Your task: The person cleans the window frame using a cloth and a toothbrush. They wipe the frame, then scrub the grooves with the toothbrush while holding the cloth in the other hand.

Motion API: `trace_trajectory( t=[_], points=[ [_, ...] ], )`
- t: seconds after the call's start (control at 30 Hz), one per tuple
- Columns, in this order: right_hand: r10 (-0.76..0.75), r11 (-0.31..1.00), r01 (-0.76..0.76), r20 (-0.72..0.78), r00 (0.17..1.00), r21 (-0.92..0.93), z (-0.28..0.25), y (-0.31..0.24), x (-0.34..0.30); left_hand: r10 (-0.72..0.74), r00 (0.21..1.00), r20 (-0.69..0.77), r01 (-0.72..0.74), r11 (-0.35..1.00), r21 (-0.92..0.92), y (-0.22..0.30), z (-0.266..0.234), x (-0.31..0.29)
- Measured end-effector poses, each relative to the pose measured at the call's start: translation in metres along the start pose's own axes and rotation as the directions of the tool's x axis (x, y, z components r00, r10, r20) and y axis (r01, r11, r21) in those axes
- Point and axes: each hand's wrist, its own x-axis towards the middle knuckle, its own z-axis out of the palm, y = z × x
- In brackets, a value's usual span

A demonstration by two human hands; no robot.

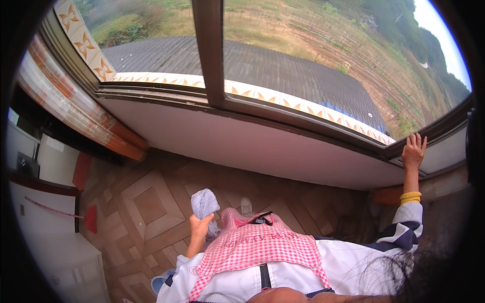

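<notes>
— Gingham first, nearest the camera: what is it?

— A pink-and-white checked apron (257, 250) over a white top, filling the lower middle of the view. A dark flat object, too small to tell, sits at its upper edge.

— And the hands?

— Well apart. The left hand (199, 225) is raised just in front of the apron, fingers clamped round a crumpled grey cloth (204, 204) that bunches up above the fist. The right hand (414, 150) is stretched far out to the right, fingers spread flat against the dark window frame (283, 115) near its lower right corner. It grips nothing that I can see. A yellow band (410, 197) circles that wrist, above a white and navy sleeve.

— What lies under the cloth?

— A patterned floor (146, 207) of brown tiles with diamond shapes. One white shoe (246, 206) shows just beyond the apron.

— Further out?

— A broad white sill (262, 146) runs below the window. To the left hangs a rolled red-and-white striped curtain (65, 101), with white cabinets beneath it and a red-headed broom (87, 217) leaning there.

— And past the glass?

— A grey ridged roof (303, 76) edged with orange-patterned tiles, then grassy slopes and trees.
</notes>
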Motion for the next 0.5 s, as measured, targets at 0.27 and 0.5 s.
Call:
trace_trajectory(
  t=[0.27,0.5],
  points=[
    [0.045,0.995,-0.036,0.095,0.994,-0.094,0.024,0.017,-0.010,-0.037,0.999,-0.025,0.038,0.999,0.033,-0.003,0.009,0.000],
    [0.029,0.983,-0.019,0.053,0.998,-0.182,0.047,0.031,-0.018,-0.045,0.999,-0.018,0.045,0.999,0.009,-0.002,0.007,-0.002]
  ],
)
